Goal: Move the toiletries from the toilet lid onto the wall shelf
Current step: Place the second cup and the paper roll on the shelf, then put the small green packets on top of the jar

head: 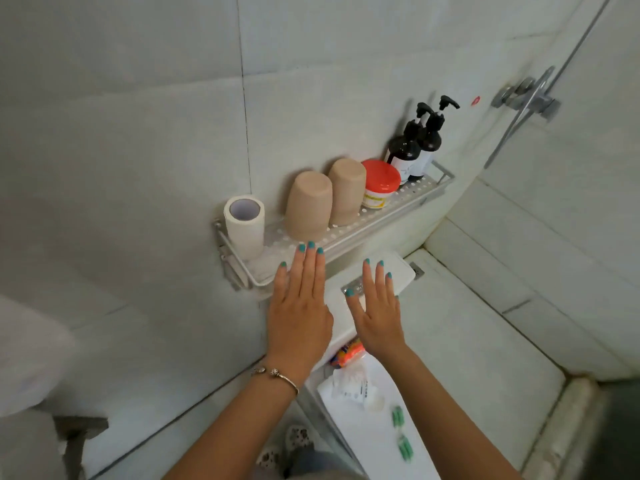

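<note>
Small toiletries remain on the toilet lid (377, 441): an orange packet (347, 354) at its back edge, a clear wrapped sachet (356, 386) beside it, and two green items (401, 431) nearer the camera, too blurred to identify; above them the person's left hand (299, 313) and right hand (377, 315) hover flat, fingers spread, gripping nothing, over the cistern top (398, 271); the wall shelf (346, 233) just beyond already carries a toilet roll (244, 225), two upturned beige cups (308, 206), a red-lidded jar (380, 183) and two pump bottles (417, 143), lined against the tiles, leaving free space chiefly along the front rail, seemingly where the rest would go.
</note>
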The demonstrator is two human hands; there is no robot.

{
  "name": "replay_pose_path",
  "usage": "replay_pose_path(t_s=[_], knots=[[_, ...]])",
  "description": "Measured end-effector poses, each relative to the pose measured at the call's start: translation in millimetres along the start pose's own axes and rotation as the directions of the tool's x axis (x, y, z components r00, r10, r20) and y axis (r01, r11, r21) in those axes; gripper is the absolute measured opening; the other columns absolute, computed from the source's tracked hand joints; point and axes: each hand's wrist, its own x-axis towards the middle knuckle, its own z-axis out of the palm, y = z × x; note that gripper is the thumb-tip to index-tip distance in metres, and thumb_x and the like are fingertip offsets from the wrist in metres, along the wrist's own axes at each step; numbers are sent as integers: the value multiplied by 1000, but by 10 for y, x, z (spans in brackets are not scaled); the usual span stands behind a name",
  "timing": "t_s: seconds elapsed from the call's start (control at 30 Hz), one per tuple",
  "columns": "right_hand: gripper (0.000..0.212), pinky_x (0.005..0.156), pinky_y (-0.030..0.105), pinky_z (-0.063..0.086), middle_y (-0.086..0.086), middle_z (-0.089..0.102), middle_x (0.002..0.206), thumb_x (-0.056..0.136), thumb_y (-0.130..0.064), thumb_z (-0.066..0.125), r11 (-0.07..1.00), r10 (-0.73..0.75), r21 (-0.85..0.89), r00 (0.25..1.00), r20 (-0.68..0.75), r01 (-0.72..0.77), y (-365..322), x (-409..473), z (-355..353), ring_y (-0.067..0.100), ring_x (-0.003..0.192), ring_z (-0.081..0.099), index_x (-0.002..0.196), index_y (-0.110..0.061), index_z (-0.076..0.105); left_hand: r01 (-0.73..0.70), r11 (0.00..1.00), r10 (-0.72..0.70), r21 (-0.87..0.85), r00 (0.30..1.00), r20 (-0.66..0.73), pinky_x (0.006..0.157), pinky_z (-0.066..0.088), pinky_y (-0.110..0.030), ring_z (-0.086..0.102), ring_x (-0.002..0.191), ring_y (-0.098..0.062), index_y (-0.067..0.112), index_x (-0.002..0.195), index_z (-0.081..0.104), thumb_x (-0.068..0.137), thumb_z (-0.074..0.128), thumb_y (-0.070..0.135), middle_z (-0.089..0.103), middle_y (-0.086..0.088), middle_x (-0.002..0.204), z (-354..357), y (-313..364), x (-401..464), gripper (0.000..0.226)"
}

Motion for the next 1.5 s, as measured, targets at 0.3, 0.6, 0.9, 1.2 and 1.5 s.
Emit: replay_pose_path(t_s=[0.3, 0.6, 0.9, 1.2, 1.5], knots=[[63, 120, 52, 6, -4, -8, 164, 100, -55, 28, 912, 410, -91, 884, 224, -400, 1062, -845, 363, 25, 151, -6, 153, -40, -2, 2, 966, 77, -258, 953, 294, 119, 3, -45, -6, 149, -29, 21, 154, 10, 90, 39, 58, 4, -7, 162, 680, 322, -603, 79], [61, 118, 45, 14, 1, 2, 164, 101, -49, 33, 849, 526, -131, 799, 292, -512, 2021, -1298, 490, 29, 150, 4, 155, -32, 9, 181, 971, 17, -154, 594, 804, 113, 26, -46, -3, 147, -34, 34, 152, 11, 87, 51, 53, -1, -4, 162, 1578, 630, -1059, 78], [64, 115, 47, 23, 3, 10, 163, 99, -47, 43, 754, 625, -120, 649, 433, -646, 3214, -1936, 825, 28, 148, 15, 154, -32, 13, 224, 970, -17, -89, 430, 903, 111, 31, -48, 8, 145, -32, 28, 152, 14, 88, 51, 48, 11, -6, 160, 2571, 1345, -1440, 76], [67, 114, 46, 27, 1, 17, 161, 94, -42, 55, 664, 647, 45, 603, 467, -746, 3776, -2110, 1236, 25, 147, 19, 152, -38, 20, 232, 959, 66, -165, 380, 923, 108, 37, -46, 28, 141, -29, 30, 152, 15, 92, 51, 44, 15, -5, 159, 3282, 1884, -1672, 72], [45, 77, 32, 48, -5, 45, 128, 84, -42, 68, 655, 730, 42, 647, 220, -754, 3943, -1830, 1917, 16, 122, 40, 126, -36, 52, 325, 882, 80, -341, 609, 789, 97, 49, -43, 48, 127, -28, 24, 146, 32, 97, 51, 27, 25, -6, 153, 4161, 2130, -1587, 53]])
